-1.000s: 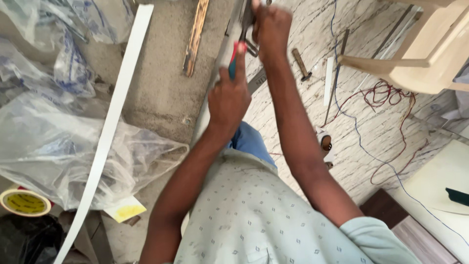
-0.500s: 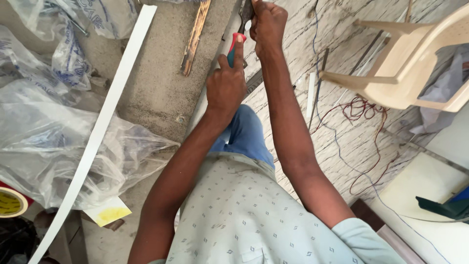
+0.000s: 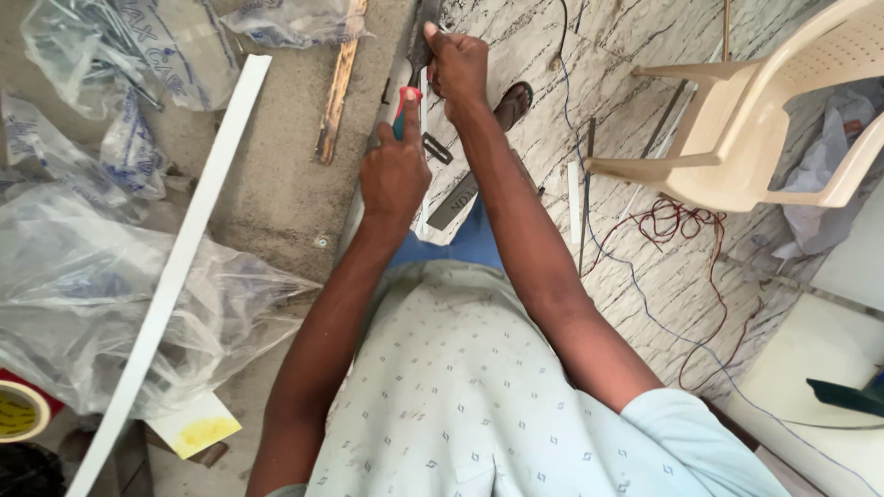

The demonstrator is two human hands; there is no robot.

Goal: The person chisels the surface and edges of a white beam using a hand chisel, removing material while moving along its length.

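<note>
Between both hands (image 3: 425,120): red-handled tool (image 3: 405,110)

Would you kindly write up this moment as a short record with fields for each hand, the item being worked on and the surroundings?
Left hand: left hand gripping a red-and-teal tool handle.
Right hand: right hand closed on a dark blade-like tool, thumb up.
Workpiece: pale strip below both hands.
Floor left: long white strip, clear plastic bags, wooden stick, tape roll.
Floor right: cream plastic chair, red wires, sandalled foot.
</note>
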